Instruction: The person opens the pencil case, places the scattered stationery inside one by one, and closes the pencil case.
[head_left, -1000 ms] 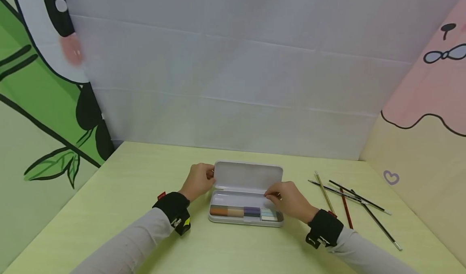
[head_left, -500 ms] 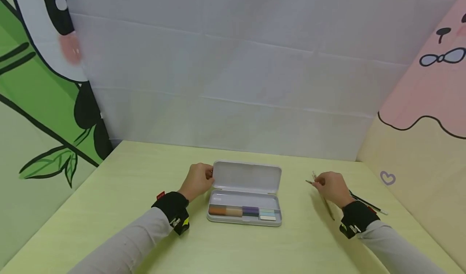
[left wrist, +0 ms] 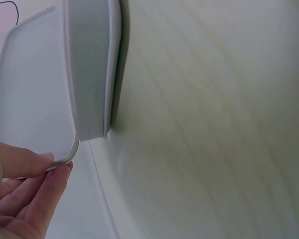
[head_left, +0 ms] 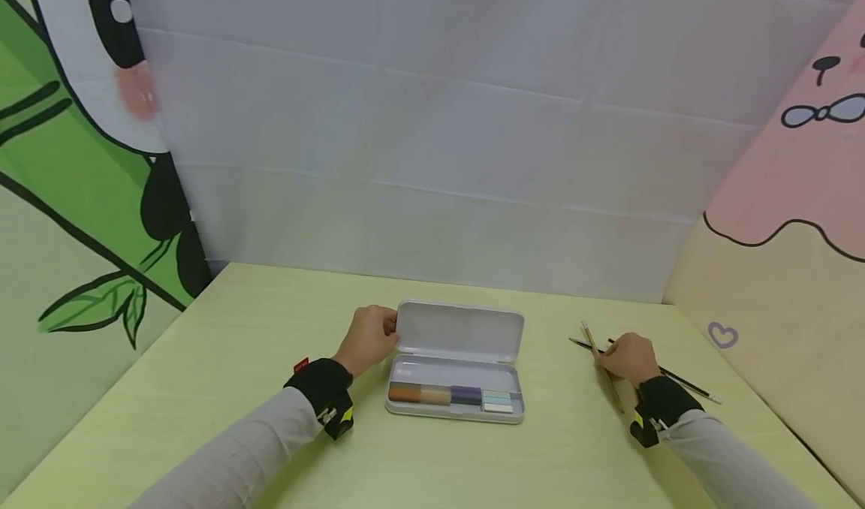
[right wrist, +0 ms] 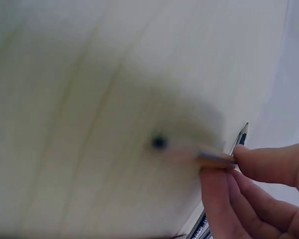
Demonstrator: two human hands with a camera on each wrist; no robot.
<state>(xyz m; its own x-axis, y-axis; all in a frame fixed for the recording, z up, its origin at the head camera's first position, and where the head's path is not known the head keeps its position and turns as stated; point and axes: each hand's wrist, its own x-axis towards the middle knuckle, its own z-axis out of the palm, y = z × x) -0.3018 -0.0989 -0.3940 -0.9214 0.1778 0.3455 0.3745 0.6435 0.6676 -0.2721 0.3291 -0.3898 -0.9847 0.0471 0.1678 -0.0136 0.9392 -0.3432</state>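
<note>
A white pencil case (head_left: 432, 366) stands open on the table, its lid (head_left: 461, 330) tilted up at the back. My left hand (head_left: 368, 340) pinches the lid's left edge; in the left wrist view the thumb and fingers (left wrist: 52, 186) meet at the lid's corner. Off to the right of the case, my right hand (head_left: 628, 357) pinches a gold-yellow pencil (head_left: 586, 333) between thumb and fingers. In the right wrist view that pencil (right wrist: 217, 160) points out of the grip, its near end dark and blurred. A dark pencil (right wrist: 244, 133) lies beneath this hand.
Orange, tan and purple block-like pieces (head_left: 435, 396) and a pale blue-and-white piece (head_left: 497, 402) sit along the case's front compartment. Other dark pencils (head_left: 696, 387) lie crossed under and beyond the right hand, partly hidden by it. A white sheet (head_left: 432, 156) hangs behind the table (head_left: 270, 344).
My right hand has left the case's right side for the pencils on the right, then shifted slightly down, and now pinches the gold-yellow pencil. The left hand has stayed on the lid.
</note>
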